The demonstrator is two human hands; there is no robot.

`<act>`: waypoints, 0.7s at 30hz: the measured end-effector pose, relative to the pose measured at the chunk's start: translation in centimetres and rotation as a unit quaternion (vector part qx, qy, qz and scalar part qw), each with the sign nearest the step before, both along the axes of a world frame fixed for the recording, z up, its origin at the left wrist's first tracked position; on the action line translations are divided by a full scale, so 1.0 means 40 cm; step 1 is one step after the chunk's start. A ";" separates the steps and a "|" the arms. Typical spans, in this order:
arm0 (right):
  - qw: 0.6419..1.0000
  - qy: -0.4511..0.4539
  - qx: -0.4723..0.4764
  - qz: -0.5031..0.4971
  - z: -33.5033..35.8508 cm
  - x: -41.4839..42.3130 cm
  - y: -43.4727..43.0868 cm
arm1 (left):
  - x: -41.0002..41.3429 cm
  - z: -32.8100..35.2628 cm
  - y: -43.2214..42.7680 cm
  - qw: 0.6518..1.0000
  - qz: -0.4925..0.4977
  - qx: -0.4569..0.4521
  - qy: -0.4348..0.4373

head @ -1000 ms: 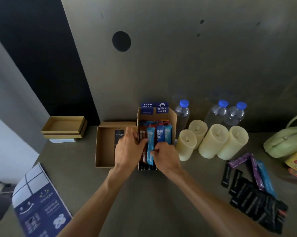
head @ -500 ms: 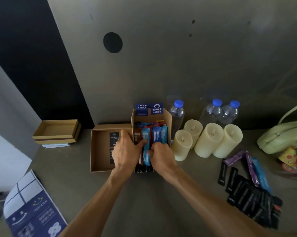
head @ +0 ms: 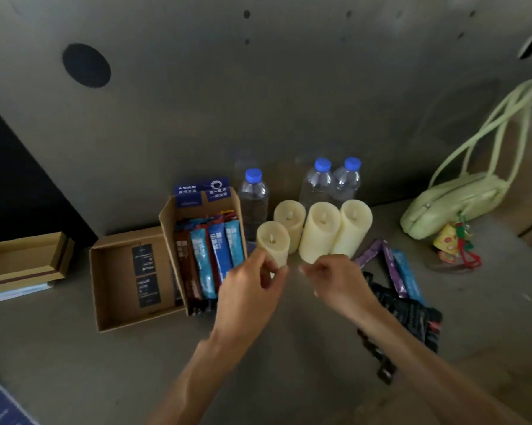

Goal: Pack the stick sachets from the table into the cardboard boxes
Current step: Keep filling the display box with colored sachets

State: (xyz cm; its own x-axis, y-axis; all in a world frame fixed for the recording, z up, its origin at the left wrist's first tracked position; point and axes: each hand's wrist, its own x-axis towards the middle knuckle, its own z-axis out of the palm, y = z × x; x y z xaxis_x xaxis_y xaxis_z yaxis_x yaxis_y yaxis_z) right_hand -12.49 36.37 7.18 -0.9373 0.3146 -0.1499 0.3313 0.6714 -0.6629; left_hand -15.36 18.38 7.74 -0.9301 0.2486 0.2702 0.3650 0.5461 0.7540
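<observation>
A narrow cardboard box (head: 167, 223) lies open near the wall, holding brown and blue stick sachets (head: 218, 253) side by side. To its left sits a shallow cardboard box (head: 113, 314) with two black cards inside. Loose black sachets (head: 412, 315) are piled on the table at the right, with purple sachets (head: 371, 253) and a blue sachet (head: 407, 274) behind them. My left hand (head: 252, 291) hovers just right of the narrow box, in front of the nearest candle, fingers loosely curled and empty. My right hand (head: 335, 283) hangs beside it, also empty, at the left edge of the loose pile.
Several cream pillar candles (head: 320, 231) stand right of the narrow box, with three water bottles (head: 254, 197) behind them at the wall. A pale green handbag (head: 452, 204) lies at the far right. Stacked cardboard trays (head: 22, 262) sit at the far left.
Both hands have come off the sachets in the narrow box and moved right, in front of the candles. The view has also swung to the right.
</observation>
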 end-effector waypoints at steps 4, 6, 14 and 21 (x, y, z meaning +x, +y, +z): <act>0.992 -0.069 0.038 -0.095 -0.058 0.043 0.211 | 0.007 -0.060 0.134 0.987 -0.091 -0.104 -0.077; 0.982 -0.088 0.062 -0.154 -0.095 0.056 0.313 | 0.008 -0.083 0.195 0.976 -0.114 -0.146 -0.110; 0.950 -0.183 0.116 -0.225 -0.170 0.046 0.499 | 0.047 -0.131 0.344 0.956 -0.158 -0.189 -0.158; 0.953 -0.182 0.105 -0.219 -0.193 0.025 0.522 | 0.043 -0.140 0.400 0.957 -0.154 -0.184 -0.165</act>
State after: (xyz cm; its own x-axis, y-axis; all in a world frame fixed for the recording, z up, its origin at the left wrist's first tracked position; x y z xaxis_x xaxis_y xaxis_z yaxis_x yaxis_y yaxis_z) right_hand -11.49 57.23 -0.54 -0.6076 0.7223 -0.3303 0.7922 0.5217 -0.3165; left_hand -13.62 34.36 2.14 -0.8165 0.5470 -0.1847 0.3270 0.7017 0.6329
